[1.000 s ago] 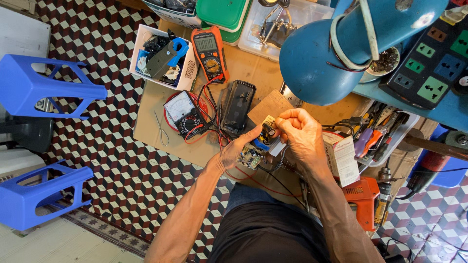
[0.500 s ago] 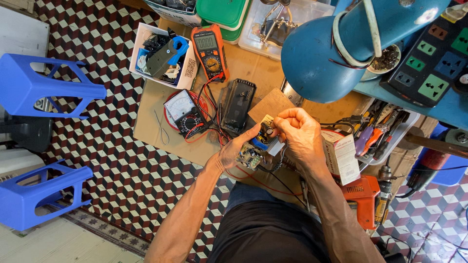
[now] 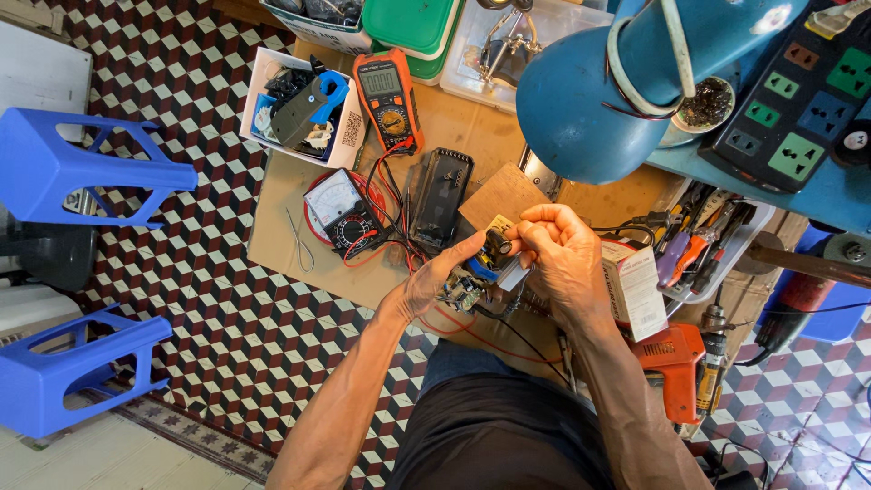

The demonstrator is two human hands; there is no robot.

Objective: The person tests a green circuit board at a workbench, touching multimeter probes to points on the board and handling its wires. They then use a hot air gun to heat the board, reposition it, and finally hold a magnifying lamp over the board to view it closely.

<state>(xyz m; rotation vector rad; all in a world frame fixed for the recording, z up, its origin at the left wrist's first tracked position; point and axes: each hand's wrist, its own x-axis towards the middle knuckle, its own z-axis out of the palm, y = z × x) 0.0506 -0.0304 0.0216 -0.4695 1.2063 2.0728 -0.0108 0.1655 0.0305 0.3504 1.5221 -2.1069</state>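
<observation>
- The left hand (image 3: 426, 286) cradles a small circuit board (image 3: 472, 286) from below, fingers curled around its edge, held over the near edge of the worktop (image 3: 472, 136).
- The right hand (image 3: 562, 259) pinches a dark cylindrical part (image 3: 497, 245) atop the circuit board, fingers clenched on it.
- Just right of the circuit board stands a small carton (image 3: 635, 286); an orange drill (image 3: 671, 363) lies nearer.
- Beyond the circuit board lie a black casing (image 3: 442, 195), an analogue meter (image 3: 340, 213), and an orange multimeter (image 3: 388, 100).
</observation>
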